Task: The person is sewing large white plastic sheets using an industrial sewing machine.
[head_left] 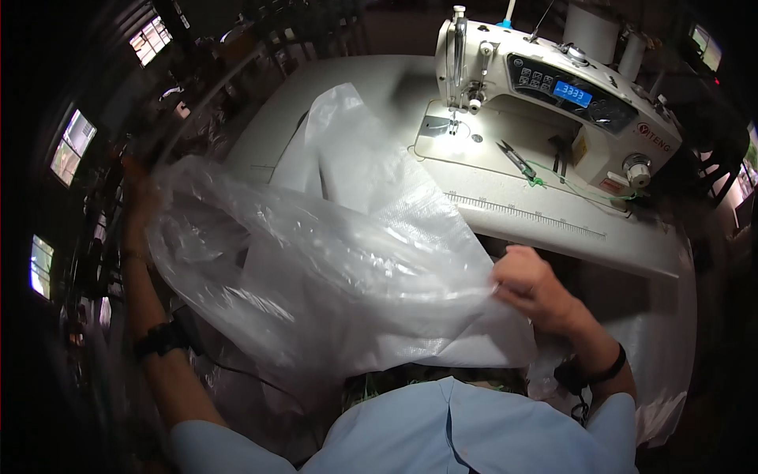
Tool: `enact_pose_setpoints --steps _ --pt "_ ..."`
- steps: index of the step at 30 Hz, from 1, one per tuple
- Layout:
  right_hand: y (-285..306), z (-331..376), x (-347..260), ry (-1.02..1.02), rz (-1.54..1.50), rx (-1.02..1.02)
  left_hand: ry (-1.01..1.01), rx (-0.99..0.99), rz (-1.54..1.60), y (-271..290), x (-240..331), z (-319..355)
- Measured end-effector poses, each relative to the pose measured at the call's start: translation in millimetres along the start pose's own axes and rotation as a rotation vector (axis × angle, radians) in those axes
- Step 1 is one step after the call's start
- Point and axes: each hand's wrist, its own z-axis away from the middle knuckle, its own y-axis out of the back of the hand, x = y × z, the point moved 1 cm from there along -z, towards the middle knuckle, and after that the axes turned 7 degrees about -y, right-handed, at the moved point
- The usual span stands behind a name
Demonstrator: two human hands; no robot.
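Note:
A sheet or bag of thin clear plastic (316, 237) stretches between my two arms, loose and wrinkled. My right hand (535, 288) is closed on its right end, the fingers pinched together. At the far left my left hand (140, 197) is raised at the plastic's other end; it is dark and blurred, so its grip does not show. Under the plastic lies a white woven sack or sheet (339, 118), draped from the sewing table (379, 79) toward my lap. Its upper corner lies on the tabletop, left of the sewing machine's needle.
A white sewing machine (545, 79) with a lit needle area stands at the back right. Thread snips (517, 160) and green thread (539, 182) lie on its bed. A ruler strip (529, 215) runs along the table. Behind the machine stands a large white thread cone (591, 33).

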Motion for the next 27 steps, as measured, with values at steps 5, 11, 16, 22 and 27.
enact_pose_setpoints --steps 5,11,16,22,27 --pt "18.2 -28.6 -3.7 -0.353 -0.572 0.058 -0.291 -0.046 -0.054 -26.3 155.1 0.2" --pt "17.9 -66.9 -9.5 -0.331 -0.82 0.076 -0.735 -0.222 0.551 -63.1 381.4 38.5" --pt "17.5 -75.9 -17.1 -0.233 -1.064 0.143 -0.513 -0.372 0.898 -117.8 422.2 43.9" --pt "15.4 -58.2 22.7 -0.19 -1.178 0.222 -0.231 -0.255 1.111 -98.6 410.9 2.2" --pt "7.1 -40.9 27.5 -0.21 -1.212 0.062 -0.077 -0.217 1.081 -91.7 404.2 -7.6"
